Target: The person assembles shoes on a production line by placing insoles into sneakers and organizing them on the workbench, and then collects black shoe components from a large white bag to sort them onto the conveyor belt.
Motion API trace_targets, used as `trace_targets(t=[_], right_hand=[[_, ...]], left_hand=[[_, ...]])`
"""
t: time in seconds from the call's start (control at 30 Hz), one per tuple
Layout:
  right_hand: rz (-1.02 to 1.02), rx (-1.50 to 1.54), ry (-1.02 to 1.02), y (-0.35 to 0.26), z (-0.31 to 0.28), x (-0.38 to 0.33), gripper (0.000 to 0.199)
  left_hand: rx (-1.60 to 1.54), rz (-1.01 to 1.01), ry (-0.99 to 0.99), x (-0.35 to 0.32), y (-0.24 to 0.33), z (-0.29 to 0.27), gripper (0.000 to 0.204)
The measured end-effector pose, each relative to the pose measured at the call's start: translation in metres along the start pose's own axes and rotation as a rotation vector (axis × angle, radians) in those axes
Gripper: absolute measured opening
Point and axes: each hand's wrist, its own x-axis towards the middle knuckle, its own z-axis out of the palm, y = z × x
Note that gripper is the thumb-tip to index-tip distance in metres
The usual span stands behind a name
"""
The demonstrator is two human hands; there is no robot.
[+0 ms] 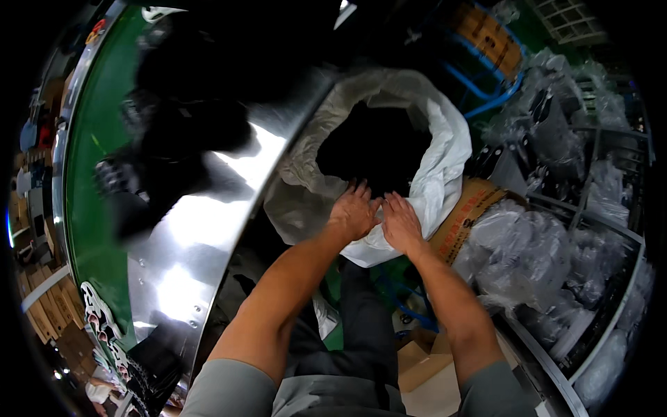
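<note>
A large white sack (450,149) stands in front of me, its mouth wide and its rim rolled outward. Dark black material (375,142) fills the opening, too dark for its kind to show. My left hand (356,210) lies over the near rim, fingers stretched forward onto the edge of the black contents. Close beside it, my right hand (401,221) rests on the same rim with its fingers extended toward the opening. The hands nearly touch. Neither shows anything held, though the fingertips partly blend into the dark contents.
At left, a shiny metal table (180,229) carries a dark, blurred heap (174,139). Right of the sack are a brown carton (469,212) and a metal rack (615,226) with plastic-wrapped items (521,250). A blue-framed cart (490,104) stands beyond. An opened cardboard box (420,365) sits near my legs.
</note>
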Motion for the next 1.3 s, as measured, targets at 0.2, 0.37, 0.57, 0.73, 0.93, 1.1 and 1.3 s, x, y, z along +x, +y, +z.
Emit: trace_targets(t=[0.2,0.37,0.57,0.73,0.93,1.1,1.3], right_hand=[[0.114,0.322,-0.456,0.02,0.054,-0.004,0.043],[0.68,0.846,-0.147,0.013,0.044,0.046,0.046],[0.781,0.833,0.036,0.023,0.118,0.139,0.069],[0.559,0.829,0.268,0.051,0.183,0.099,0.06],[0.721,1.204,0.219,0.047,0.089,0.059,0.058],[0.721,1.304,0.192,0.043,0.111,0.043,0.066],[0.565,1.33,0.112,0.04,0.102,0.041,0.07]], left_hand=[[-0.284,-0.188,-0.475,-0.042,-0.037,0.035,0.043],[-0.146,-0.762,-0.382,-0.089,-0.045,0.034,0.029],[-0.341,-0.805,-0.283,-0.073,-0.04,0.034,0.045],[-0.549,-0.826,-0.094,-0.058,-0.041,0.036,0.035],[-0.663,-0.857,0.231,-0.028,-0.063,0.046,0.046],[-0.774,-0.753,0.307,0.05,-0.088,0.052,0.068],[-0.902,-0.929,0.147,0.107,-0.065,0.093,0.08]])
